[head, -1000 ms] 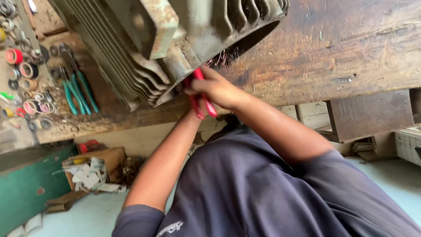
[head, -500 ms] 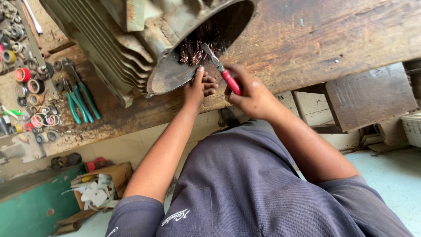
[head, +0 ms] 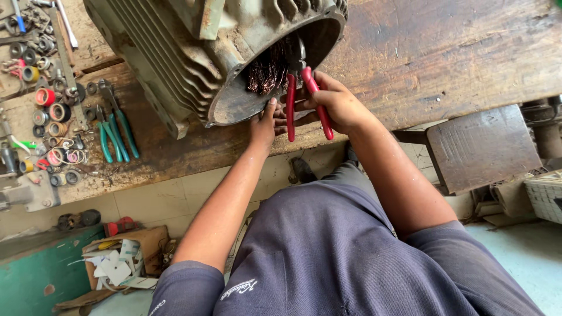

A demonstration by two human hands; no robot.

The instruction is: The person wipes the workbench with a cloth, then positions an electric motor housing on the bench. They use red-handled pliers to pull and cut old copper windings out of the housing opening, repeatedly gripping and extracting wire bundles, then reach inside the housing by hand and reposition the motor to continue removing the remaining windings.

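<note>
A big grey-green electric motor housing (head: 175,64) lies on its side on a worn wooden bench (head: 445,52), with its open end toward me. Frayed copper windings (head: 264,75) show inside the opening. My right hand (head: 336,104) grips red-handled pliers (head: 291,111), whose jaws reach into the opening beside the windings. My left hand (head: 263,122) rests against the lower rim of the housing, right next to the pliers' handles, and holds nothing.
Green-handled pliers (head: 114,131), bearings and tape rolls (head: 50,111) lie on the bench at left. A wooden stool (head: 483,146) stands at right under the bench edge. Below are a green cabinet (head: 29,275) and a cardboard box of scraps (head: 126,257).
My right hand has moved from the housing's underside up to the open end, and the pliers' jaws now sit in the opening. My left hand stays at the rim.
</note>
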